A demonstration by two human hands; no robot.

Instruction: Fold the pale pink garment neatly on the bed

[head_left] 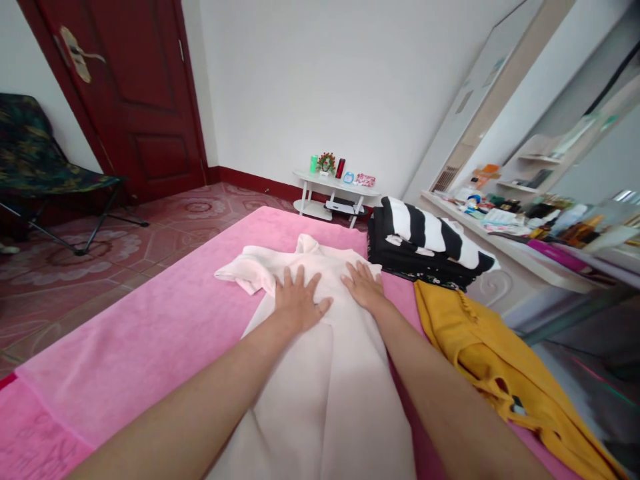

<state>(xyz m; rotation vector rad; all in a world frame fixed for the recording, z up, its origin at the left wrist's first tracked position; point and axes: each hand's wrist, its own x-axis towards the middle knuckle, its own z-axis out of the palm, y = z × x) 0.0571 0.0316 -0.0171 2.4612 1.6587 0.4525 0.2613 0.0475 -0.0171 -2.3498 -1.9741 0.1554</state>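
Note:
A pale pink-white garment lies lengthwise on the pink blanket, its collar at the far end and one sleeve spread out to the left. My left hand rests flat on the garment's chest, fingers spread. My right hand lies flat beside it on the right shoulder area, fingers apart too. Neither hand grips the cloth.
A folded black-and-white striped stack sits at the far right, a yellow garment beside my right arm. Beyond are a small white table with small items, a cluttered shelf, a folding chair and a red door.

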